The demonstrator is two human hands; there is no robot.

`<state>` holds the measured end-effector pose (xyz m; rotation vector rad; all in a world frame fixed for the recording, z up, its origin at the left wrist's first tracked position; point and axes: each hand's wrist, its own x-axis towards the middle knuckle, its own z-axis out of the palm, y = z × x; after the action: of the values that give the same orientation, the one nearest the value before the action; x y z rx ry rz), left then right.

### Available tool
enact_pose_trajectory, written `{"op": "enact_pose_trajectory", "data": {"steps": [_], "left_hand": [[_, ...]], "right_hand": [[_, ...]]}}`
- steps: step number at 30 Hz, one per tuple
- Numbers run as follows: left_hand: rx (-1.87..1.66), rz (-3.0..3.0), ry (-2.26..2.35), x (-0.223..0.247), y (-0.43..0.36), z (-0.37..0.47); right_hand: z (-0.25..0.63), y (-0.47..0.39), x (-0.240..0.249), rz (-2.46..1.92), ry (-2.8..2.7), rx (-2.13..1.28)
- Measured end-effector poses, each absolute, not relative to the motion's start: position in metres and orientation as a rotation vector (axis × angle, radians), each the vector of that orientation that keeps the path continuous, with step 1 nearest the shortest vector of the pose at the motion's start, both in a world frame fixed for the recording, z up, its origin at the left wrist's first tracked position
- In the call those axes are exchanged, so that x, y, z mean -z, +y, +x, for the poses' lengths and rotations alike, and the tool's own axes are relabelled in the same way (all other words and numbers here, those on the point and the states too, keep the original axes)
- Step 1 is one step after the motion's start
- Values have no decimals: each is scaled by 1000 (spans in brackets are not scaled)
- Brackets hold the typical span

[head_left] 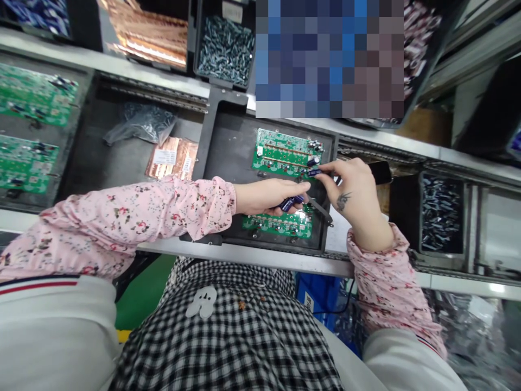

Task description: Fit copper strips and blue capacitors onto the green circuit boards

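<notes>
Two green circuit boards lie in a black tray (228,136). The upper board (285,149) carries a few small black parts and one larger dark capacitor (313,162) near its right end. My right hand (352,187) pinches a dark blue capacitor (315,172) between thumb and fingertips, at that board's lower right corner. Several blue capacitors (291,203) are held in the curled fingers of my left hand (272,196), over the lower board (280,224), which is partly hidden beneath it.
Bins of small parts (226,50) and copper strips (150,32) stand behind the tray. Another bin (442,214) is at the right, near a black object (380,172). Left are more boards (30,163), a plastic bag (142,124) and a copper-coloured pack (173,157).
</notes>
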<state>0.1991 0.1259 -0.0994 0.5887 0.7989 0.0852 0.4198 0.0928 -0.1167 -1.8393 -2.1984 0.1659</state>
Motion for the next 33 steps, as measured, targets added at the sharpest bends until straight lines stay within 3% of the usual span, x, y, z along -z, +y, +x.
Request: {"op": "enact_pose_trajectory", "data": {"steps": [9, 17, 23, 33], "left_hand": [[-169, 568, 788, 96, 130, 202], [-137, 633, 693, 97, 127, 199], [-81, 540, 816, 89, 132, 202], [-33, 591, 845, 88, 134, 198]], "right_hand": [[403, 81, 109, -1765, -2200, -92], [388, 54, 102, -1624, -1890, -600], [422, 88, 97, -1834, -1958, -265], [419, 105, 114, -1994, -1996, -171]]}}
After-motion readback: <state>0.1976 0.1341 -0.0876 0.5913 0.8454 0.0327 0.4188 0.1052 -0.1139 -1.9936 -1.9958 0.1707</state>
